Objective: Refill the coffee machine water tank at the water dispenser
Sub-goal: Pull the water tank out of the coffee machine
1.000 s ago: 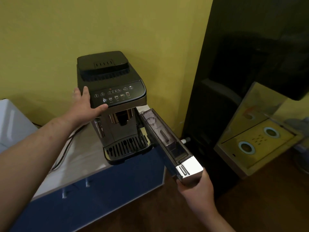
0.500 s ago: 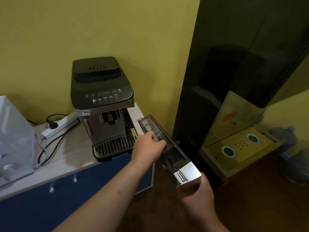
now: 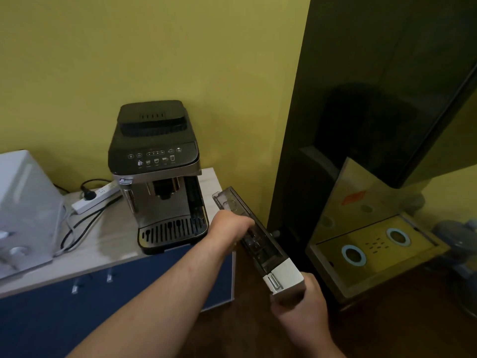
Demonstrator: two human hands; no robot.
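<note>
The black and silver coffee machine stands on a wooden counter, its right side slot open and dark. The long smoky clear water tank with a silver front end is out of the machine, tilted, in the air to the right of the counter. My left hand grips the tank at its middle top. My right hand holds the silver front end from below. The water dispenser, tall and glossy black, stands at the right against the yellow wall.
A white power strip with black cables lies left of the machine. A white appliance fills the counter's left end. Blue cabinet fronts sit under the counter. A yellow panel with two ringed holes reflects at the dispenser's base.
My left hand left the top of the machine and took hold of the tank's middle. The tank has come fully out of the machine's slot and my view has shifted.
</note>
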